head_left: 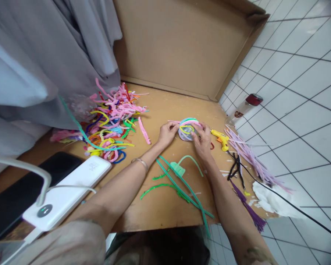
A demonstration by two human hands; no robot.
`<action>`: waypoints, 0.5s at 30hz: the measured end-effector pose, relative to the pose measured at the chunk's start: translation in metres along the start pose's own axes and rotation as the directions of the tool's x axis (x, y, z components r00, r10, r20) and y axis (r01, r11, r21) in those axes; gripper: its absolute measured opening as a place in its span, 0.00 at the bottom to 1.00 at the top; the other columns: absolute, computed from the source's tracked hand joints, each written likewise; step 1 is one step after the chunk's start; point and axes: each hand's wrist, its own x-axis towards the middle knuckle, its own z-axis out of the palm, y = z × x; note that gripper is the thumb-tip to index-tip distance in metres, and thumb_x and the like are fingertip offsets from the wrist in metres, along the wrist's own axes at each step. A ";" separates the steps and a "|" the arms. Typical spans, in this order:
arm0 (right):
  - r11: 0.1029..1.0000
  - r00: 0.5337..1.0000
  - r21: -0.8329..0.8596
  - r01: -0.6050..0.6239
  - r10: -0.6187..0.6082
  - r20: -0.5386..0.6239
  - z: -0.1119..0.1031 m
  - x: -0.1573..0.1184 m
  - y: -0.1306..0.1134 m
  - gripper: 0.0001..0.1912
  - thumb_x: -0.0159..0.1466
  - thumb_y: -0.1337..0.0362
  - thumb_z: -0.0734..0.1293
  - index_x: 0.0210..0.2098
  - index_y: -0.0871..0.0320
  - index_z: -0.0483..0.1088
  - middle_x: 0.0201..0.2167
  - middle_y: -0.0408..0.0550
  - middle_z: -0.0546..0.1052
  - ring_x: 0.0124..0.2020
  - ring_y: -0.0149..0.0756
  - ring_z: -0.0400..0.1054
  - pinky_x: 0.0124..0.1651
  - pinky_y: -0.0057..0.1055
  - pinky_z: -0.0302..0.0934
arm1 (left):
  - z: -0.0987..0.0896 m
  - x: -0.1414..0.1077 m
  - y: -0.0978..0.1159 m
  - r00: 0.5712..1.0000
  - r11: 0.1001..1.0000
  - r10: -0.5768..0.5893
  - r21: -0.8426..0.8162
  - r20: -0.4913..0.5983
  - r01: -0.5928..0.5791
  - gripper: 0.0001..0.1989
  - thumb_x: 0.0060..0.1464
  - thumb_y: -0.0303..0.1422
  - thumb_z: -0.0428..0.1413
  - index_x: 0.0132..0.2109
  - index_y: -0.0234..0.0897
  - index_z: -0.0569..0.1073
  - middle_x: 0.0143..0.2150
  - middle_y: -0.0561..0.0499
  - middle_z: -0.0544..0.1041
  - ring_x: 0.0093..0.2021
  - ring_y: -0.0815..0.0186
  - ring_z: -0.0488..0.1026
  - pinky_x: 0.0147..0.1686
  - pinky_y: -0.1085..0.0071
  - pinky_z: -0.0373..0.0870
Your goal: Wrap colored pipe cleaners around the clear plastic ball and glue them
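Observation:
Over the middle of the table, both hands meet at a rainbow-like arch of pipe cleaners [189, 121], in blue, green, pink and yellow, around a clear round piece [186, 135]. My left hand [168, 132] pinches the left ends of the arch between thumb and fingertips. On the other side, my right hand [202, 138] grips the right part of the arch, thumb in front. Below my hands lie long teal pipe cleaners [182, 182], a small green piece [178, 169] and bent green strips [161, 186]. What the clear piece is made of I cannot tell.
A tangled heap of pipe cleaners [110, 117] lies at left, near a white power bank [71, 191]. At right are a yellow glue gun [221, 139] with a black cord, lilac pipe cleaners [246, 156], a purple tassel [248, 208] and a bottle [244, 109]. Cardboard [182, 44] stands behind.

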 end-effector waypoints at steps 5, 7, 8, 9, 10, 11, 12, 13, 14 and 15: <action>1.000 1.000 -0.029 0.010 -0.011 -0.007 0.003 -0.001 -0.003 0.19 0.70 0.55 0.63 0.57 0.49 0.75 0.58 0.55 0.69 0.61 0.47 0.65 0.65 0.49 0.61 | -0.001 0.000 -0.003 1.000 1.000 -0.012 0.028 -0.011 0.013 0.11 0.56 0.38 0.59 0.31 0.35 0.74 0.32 0.50 0.79 0.35 0.66 0.73 0.42 0.69 0.70; 1.000 1.000 -0.015 0.009 -0.009 -0.012 0.003 -0.002 -0.004 0.20 0.69 0.55 0.63 0.58 0.49 0.74 0.58 0.55 0.69 0.61 0.47 0.64 0.65 0.49 0.61 | -0.001 0.000 -0.005 1.000 1.000 -0.008 0.027 -0.015 0.009 0.11 0.56 0.38 0.59 0.31 0.35 0.74 0.32 0.50 0.79 0.36 0.66 0.73 0.42 0.70 0.70; 1.000 1.000 -0.003 0.007 -0.007 -0.018 0.003 -0.002 -0.004 0.20 0.69 0.55 0.63 0.58 0.49 0.74 0.59 0.55 0.68 0.62 0.47 0.64 0.65 0.49 0.61 | 0.000 0.001 -0.005 1.000 1.000 -0.008 0.026 -0.018 0.009 0.11 0.56 0.38 0.59 0.31 0.35 0.74 0.32 0.49 0.79 0.36 0.66 0.73 0.42 0.70 0.70; 1.000 1.000 0.011 0.005 -0.004 -0.025 0.003 -0.002 -0.005 0.20 0.69 0.55 0.63 0.58 0.48 0.75 0.59 0.54 0.68 0.62 0.47 0.64 0.65 0.49 0.61 | 0.000 0.001 -0.005 1.000 1.000 -0.009 0.024 -0.019 0.010 0.10 0.56 0.38 0.59 0.31 0.35 0.74 0.33 0.49 0.79 0.36 0.66 0.73 0.42 0.70 0.69; 1.000 0.999 0.026 0.003 -0.002 -0.034 0.003 -0.002 -0.006 0.19 0.69 0.56 0.63 0.57 0.48 0.75 0.59 0.54 0.68 0.62 0.47 0.64 0.66 0.50 0.61 | 0.000 0.001 -0.005 1.000 1.000 -0.011 0.023 -0.019 0.012 0.10 0.56 0.37 0.59 0.31 0.35 0.74 0.33 0.49 0.79 0.36 0.66 0.73 0.41 0.70 0.69; 0.999 0.999 0.039 0.003 -0.001 -0.042 0.003 -0.002 -0.007 0.18 0.69 0.56 0.64 0.56 0.48 0.76 0.59 0.54 0.68 0.62 0.47 0.64 0.66 0.50 0.60 | 0.000 0.001 -0.005 1.000 1.000 -0.014 0.022 -0.019 0.015 0.10 0.56 0.37 0.59 0.31 0.35 0.74 0.32 0.50 0.79 0.36 0.66 0.73 0.41 0.70 0.69; 0.999 0.999 0.049 0.004 -0.002 -0.047 0.003 -0.002 -0.007 0.18 0.69 0.56 0.64 0.55 0.48 0.77 0.59 0.54 0.68 0.62 0.47 0.64 0.66 0.50 0.60 | 0.000 0.001 -0.005 1.000 1.000 -0.018 0.021 -0.018 0.019 0.10 0.56 0.37 0.58 0.31 0.35 0.74 0.32 0.50 0.78 0.36 0.66 0.73 0.41 0.70 0.69; 0.998 0.999 0.057 0.008 -0.005 -0.050 0.003 -0.002 -0.008 0.17 0.69 0.56 0.64 0.54 0.48 0.78 0.58 0.54 0.69 0.62 0.48 0.64 0.65 0.50 0.60 | 0.000 0.001 -0.005 1.000 1.000 -0.022 0.019 -0.018 0.022 0.09 0.56 0.36 0.58 0.31 0.35 0.74 0.32 0.50 0.78 0.35 0.66 0.73 0.40 0.70 0.69; 0.998 0.999 0.063 0.012 -0.009 -0.051 0.003 -0.002 -0.009 0.17 0.69 0.56 0.64 0.53 0.48 0.79 0.58 0.54 0.69 0.61 0.48 0.64 0.65 0.51 0.61 | 0.000 0.001 -0.005 1.000 1.000 -0.025 0.019 -0.019 0.025 0.09 0.56 0.36 0.58 0.31 0.35 0.74 0.32 0.50 0.78 0.35 0.66 0.73 0.40 0.71 0.69; 0.998 0.999 0.066 0.015 -0.012 -0.051 0.003 -0.002 -0.010 0.16 0.69 0.56 0.64 0.52 0.48 0.79 0.58 0.54 0.69 0.61 0.48 0.64 0.65 0.51 0.61 | 0.000 0.001 -0.005 0.999 0.999 -0.027 0.019 -0.022 0.028 0.09 0.56 0.36 0.58 0.31 0.35 0.74 0.32 0.50 0.78 0.35 0.66 0.73 0.40 0.71 0.69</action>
